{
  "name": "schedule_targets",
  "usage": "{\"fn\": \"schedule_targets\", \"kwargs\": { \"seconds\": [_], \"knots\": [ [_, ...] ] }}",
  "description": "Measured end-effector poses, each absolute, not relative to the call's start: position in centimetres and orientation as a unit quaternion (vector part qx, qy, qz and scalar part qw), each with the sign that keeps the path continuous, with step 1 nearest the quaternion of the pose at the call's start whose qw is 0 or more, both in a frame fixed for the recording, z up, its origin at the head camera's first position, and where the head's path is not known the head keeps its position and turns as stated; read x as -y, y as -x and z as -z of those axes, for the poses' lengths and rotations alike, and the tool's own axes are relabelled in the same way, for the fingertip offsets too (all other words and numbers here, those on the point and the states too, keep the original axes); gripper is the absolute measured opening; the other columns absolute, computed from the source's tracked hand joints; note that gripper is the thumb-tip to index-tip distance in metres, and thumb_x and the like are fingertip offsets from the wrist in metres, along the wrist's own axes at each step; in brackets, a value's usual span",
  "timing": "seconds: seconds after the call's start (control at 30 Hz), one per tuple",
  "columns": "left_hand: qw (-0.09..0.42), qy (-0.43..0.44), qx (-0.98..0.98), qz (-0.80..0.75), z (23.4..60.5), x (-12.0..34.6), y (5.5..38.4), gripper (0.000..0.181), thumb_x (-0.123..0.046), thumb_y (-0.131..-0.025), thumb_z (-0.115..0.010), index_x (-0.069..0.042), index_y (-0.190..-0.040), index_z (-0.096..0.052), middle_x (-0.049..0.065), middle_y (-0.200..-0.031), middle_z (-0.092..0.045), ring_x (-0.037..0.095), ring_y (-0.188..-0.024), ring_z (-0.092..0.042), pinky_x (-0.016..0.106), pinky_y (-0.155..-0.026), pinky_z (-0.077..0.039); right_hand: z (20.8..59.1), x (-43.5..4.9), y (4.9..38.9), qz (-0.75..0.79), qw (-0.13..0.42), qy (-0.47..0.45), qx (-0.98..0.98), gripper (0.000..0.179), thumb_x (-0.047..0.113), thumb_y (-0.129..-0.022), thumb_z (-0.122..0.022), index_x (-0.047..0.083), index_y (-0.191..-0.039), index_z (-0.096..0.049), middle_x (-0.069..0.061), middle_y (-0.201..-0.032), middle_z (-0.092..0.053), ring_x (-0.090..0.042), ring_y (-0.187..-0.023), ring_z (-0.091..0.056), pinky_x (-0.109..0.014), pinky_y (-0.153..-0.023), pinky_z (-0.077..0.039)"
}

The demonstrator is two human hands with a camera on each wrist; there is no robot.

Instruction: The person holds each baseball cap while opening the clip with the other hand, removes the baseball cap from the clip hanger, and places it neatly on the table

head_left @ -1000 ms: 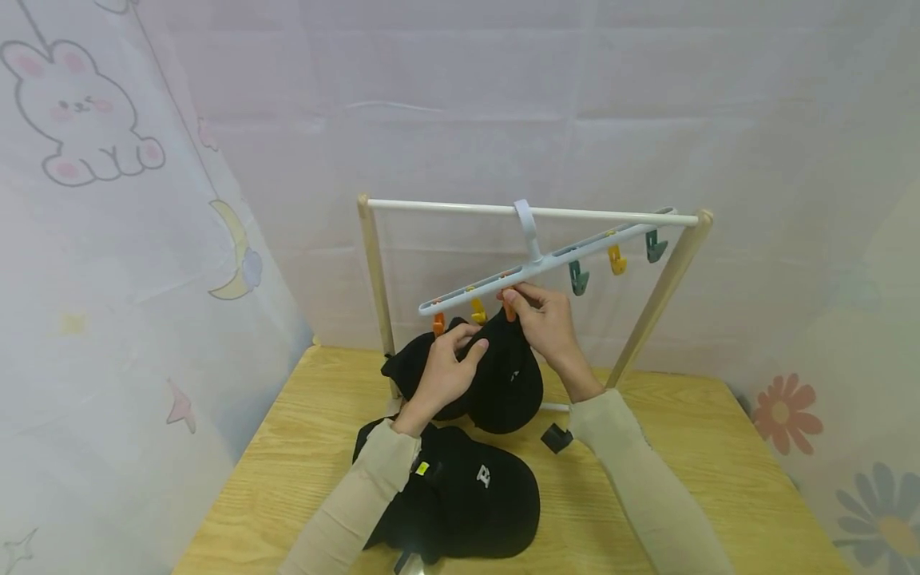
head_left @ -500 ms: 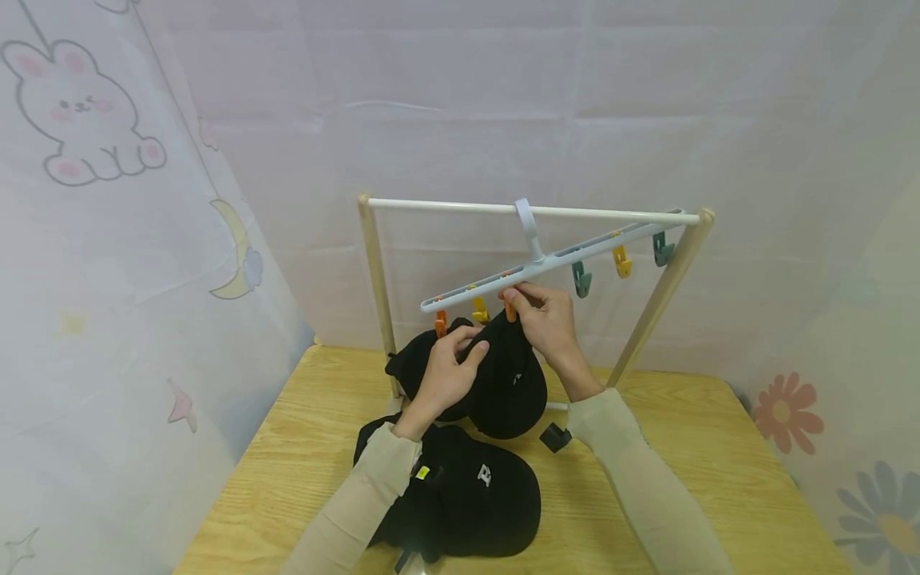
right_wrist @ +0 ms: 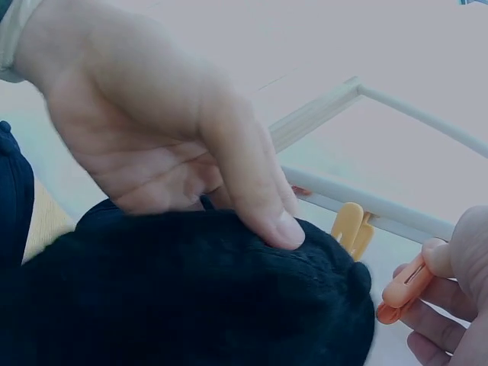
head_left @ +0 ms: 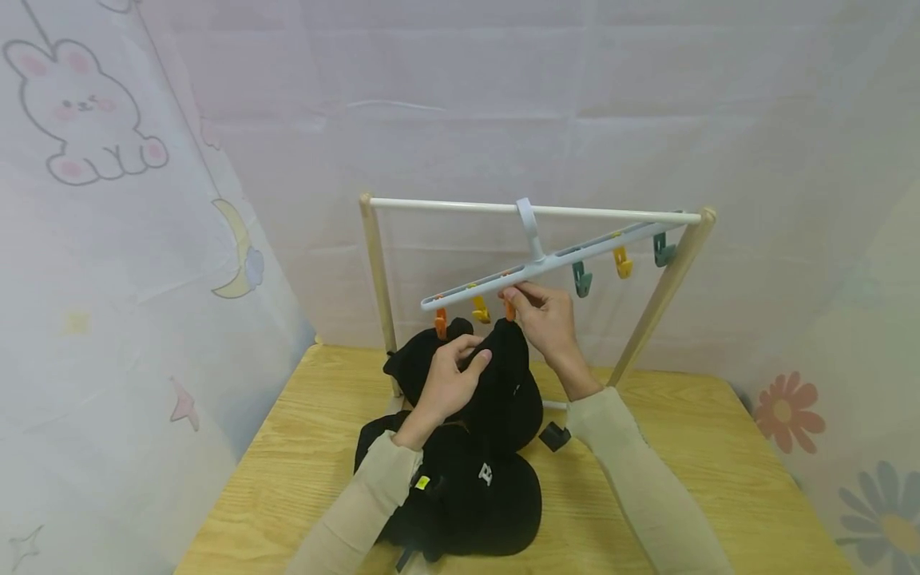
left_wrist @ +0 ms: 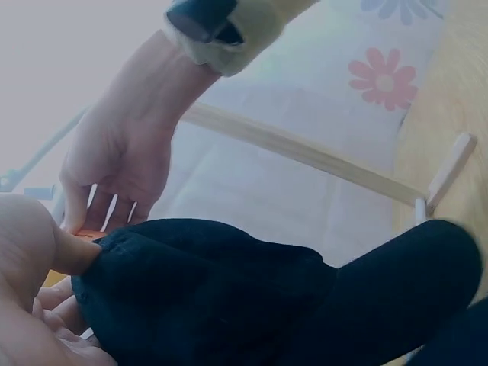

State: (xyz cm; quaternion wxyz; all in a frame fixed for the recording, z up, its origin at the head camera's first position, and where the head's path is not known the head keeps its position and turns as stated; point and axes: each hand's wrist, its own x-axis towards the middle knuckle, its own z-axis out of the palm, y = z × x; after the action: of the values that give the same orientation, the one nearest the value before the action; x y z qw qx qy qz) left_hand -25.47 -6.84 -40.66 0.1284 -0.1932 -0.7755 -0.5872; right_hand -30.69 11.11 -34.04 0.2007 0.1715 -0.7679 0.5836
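Observation:
My left hand (head_left: 449,382) grips a black baseball cap (head_left: 506,375) by its crown, thumb on the near side. My right hand (head_left: 548,321) pinches an orange clip (right_wrist: 406,290) that hangs from a pale blue hanger (head_left: 477,289). The right wrist view shows the cap's edge just beside this clip, apart from its tip. Behind the left hand, another black cap (head_left: 411,363) is under the hanger's left end, where a second orange clip (head_left: 441,323) overlaps it. A third black cap (head_left: 474,511) with a white letter lies on the table, partly behind the left forearm.
The hanger hooks over the white bar (head_left: 446,206) of a wooden-legged rack (head_left: 661,295), tilted up to the right. Yellow clips (head_left: 622,262) and green clips (head_left: 582,279) hang from it. A small black object (head_left: 555,436) is on the wooden table (head_left: 690,447) by the right sleeve.
The left hand and its cap have dropped slightly, so the cap's top edge has come down from the orange clip. The right hand stays on the clip.

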Motion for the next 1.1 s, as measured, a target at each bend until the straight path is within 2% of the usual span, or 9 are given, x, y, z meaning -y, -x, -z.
{"fn": "schedule_targets", "kwargs": {
  "seconds": [0.17, 0.27, 0.4, 0.5, 0.63, 0.77, 0.97, 1.1],
  "knots": [
    [0.119, 0.193, 0.772, 0.594, 41.0, 6.5, 24.9, 0.026, -0.015, -0.108, -0.064, -0.004, -0.13, -0.072, 0.014, -0.129, -0.076, 0.03, -0.121, -0.072, 0.054, -0.107, -0.054, 34.1, -11.4, 30.9, -0.584, 0.206, -0.174, 0.766, 0.024, 0.019, -0.105, -0.071, 0.003, -0.12, -0.081, -0.022, -0.103, -0.08, -0.025, -0.097, -0.072, -0.03, -0.086, -0.052],
    [0.113, 0.195, 0.767, 0.601, 40.9, 6.3, 24.6, 0.025, -0.015, -0.108, -0.064, -0.004, -0.13, -0.072, 0.014, -0.129, -0.076, 0.032, -0.123, -0.071, 0.055, -0.107, -0.053, 34.1, -11.5, 30.8, -0.583, 0.204, -0.177, 0.766, 0.025, 0.021, -0.106, -0.07, 0.003, -0.118, -0.081, -0.025, -0.097, -0.078, -0.027, -0.095, -0.071, -0.031, -0.084, -0.051],
    [0.104, 0.194, 0.765, 0.605, 40.8, 6.1, 24.3, 0.026, -0.016, -0.108, -0.064, -0.004, -0.129, -0.071, 0.014, -0.132, -0.075, 0.032, -0.126, -0.069, 0.056, -0.108, -0.053, 34.2, -11.6, 30.6, -0.567, 0.201, -0.191, 0.776, 0.027, 0.024, -0.106, -0.07, 0.004, -0.121, -0.08, -0.022, -0.094, -0.078, -0.029, -0.092, -0.071, -0.029, -0.08, -0.051],
    [0.099, 0.192, 0.761, 0.612, 40.8, 5.9, 24.0, 0.026, -0.016, -0.109, -0.063, -0.003, -0.13, -0.071, 0.015, -0.134, -0.074, 0.033, -0.128, -0.068, 0.056, -0.109, -0.052, 34.4, -11.7, 30.6, -0.555, 0.197, -0.204, 0.782, 0.029, 0.025, -0.106, -0.069, 0.006, -0.127, -0.078, -0.017, -0.103, -0.079, -0.03, -0.096, -0.072, -0.025, -0.077, -0.052],
    [0.091, 0.194, 0.75, 0.626, 40.8, 5.8, 23.8, 0.026, -0.016, -0.109, -0.063, -0.004, -0.13, -0.07, 0.015, -0.132, -0.075, 0.033, -0.126, -0.069, 0.056, -0.108, -0.053, 34.8, -11.8, 30.4, -0.555, 0.188, -0.219, 0.78, 0.034, 0.021, -0.108, -0.066, 0.006, -0.138, -0.072, -0.018, -0.123, -0.077, -0.031, -0.111, -0.072, -0.022, -0.084, -0.054],
    [0.091, 0.198, 0.745, 0.63, 40.7, 5.6, 23.6, 0.026, -0.015, -0.109, -0.062, -0.003, -0.13, -0.07, 0.016, -0.13, -0.075, 0.033, -0.123, -0.07, 0.054, -0.106, -0.055, 35.1, -12.0, 30.3, -0.558, 0.178, -0.224, 0.779, 0.039, 0.019, -0.109, -0.064, 0.006, -0.146, -0.065, -0.019, -0.134, -0.073, -0.033, -0.121, -0.068, -0.027, -0.094, -0.053],
    [0.093, 0.196, 0.74, 0.636, 40.3, 5.6, 23.2, 0.027, -0.015, -0.109, -0.062, -0.001, -0.131, -0.069, 0.018, -0.13, -0.075, 0.035, -0.122, -0.071, 0.054, -0.105, -0.055, 35.3, -12.2, 30.1, -0.557, 0.173, -0.222, 0.781, 0.043, 0.021, -0.109, -0.064, 0.005, -0.149, -0.061, -0.019, -0.137, -0.07, -0.035, -0.122, -0.066, -0.031, -0.094, -0.052],
    [0.087, 0.188, 0.734, 0.647, 40.3, 5.6, 23.2, 0.026, -0.014, -0.109, -0.062, -0.001, -0.13, -0.069, 0.017, -0.127, -0.076, 0.034, -0.118, -0.071, 0.052, -0.103, -0.056, 35.3, -12.3, 29.9, -0.558, 0.165, -0.22, 0.783, 0.046, 0.021, -0.109, -0.065, 0.003, -0.151, -0.058, -0.02, -0.143, -0.065, -0.036, -0.128, -0.063, -0.045, -0.105, -0.051]
  ]
}}
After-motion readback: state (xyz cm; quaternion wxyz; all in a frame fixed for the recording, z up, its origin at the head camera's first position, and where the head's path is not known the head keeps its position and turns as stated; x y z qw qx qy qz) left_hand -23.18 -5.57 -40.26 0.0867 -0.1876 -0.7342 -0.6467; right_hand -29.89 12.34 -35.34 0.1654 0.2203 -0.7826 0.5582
